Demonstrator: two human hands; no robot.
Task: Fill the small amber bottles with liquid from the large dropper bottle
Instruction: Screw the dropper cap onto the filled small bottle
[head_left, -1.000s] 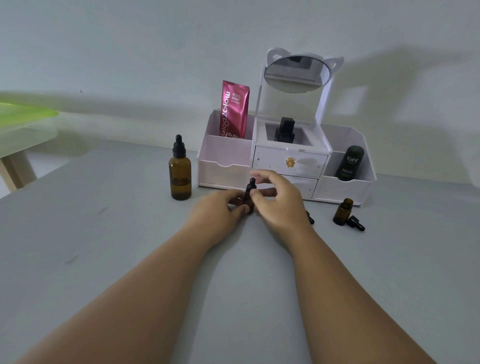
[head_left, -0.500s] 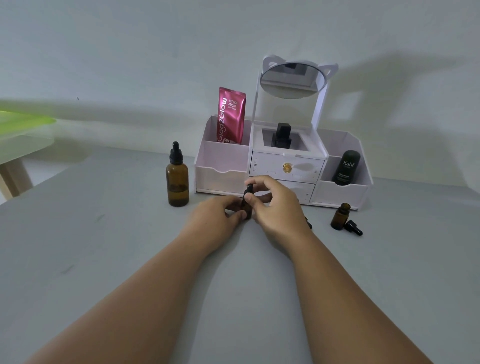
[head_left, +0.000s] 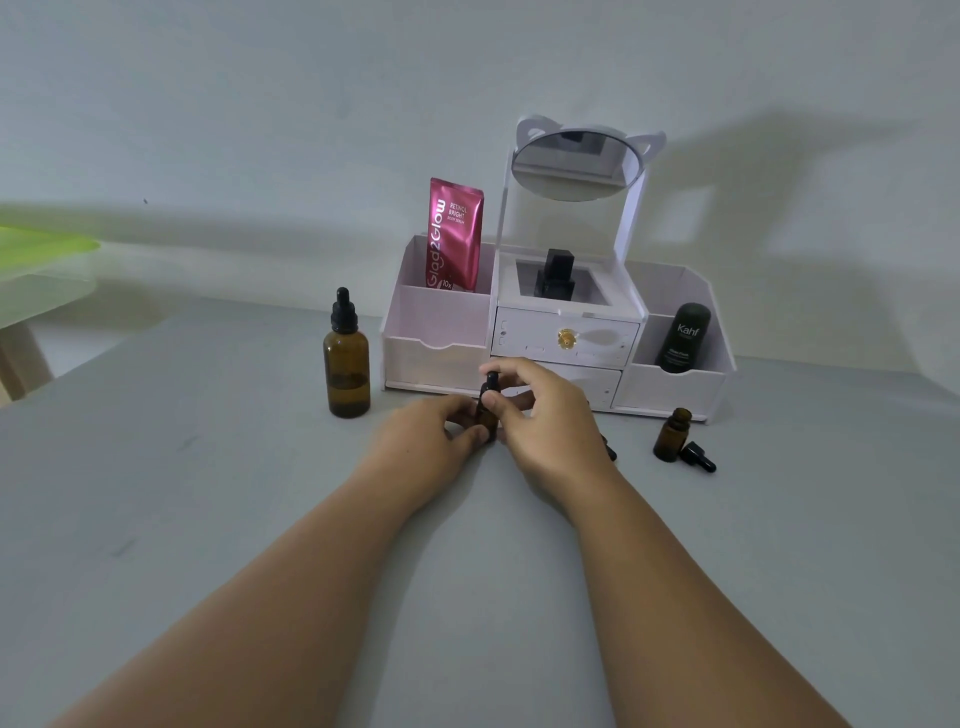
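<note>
A small amber bottle (head_left: 487, 420) stands on the grey table between my hands. My left hand (head_left: 434, 436) grips its body from the left. My right hand (head_left: 545, 415) pinches its black dropper cap (head_left: 490, 383) with thumb and forefinger. The large amber dropper bottle (head_left: 346, 364), capped and partly filled, stands upright to the left. Another small amber bottle (head_left: 672, 435) stands uncapped at the right, its black dropper cap (head_left: 698, 457) lying beside it. A further black cap (head_left: 609, 450) peeks out behind my right hand.
A white organiser (head_left: 558, 338) with drawers and a cat-ear mirror (head_left: 574, 163) stands behind the hands, holding a pink pouch (head_left: 453, 234), a black bottle (head_left: 555, 275) and a dark Kahf tube (head_left: 683, 338). The wall is right behind it. A green-topped table (head_left: 36, 254) sits far left.
The camera has tilted slightly, so everything sits lower in view. My hands stay on the small bottle and its cap; my right fingers have shifted a little on the cap.
</note>
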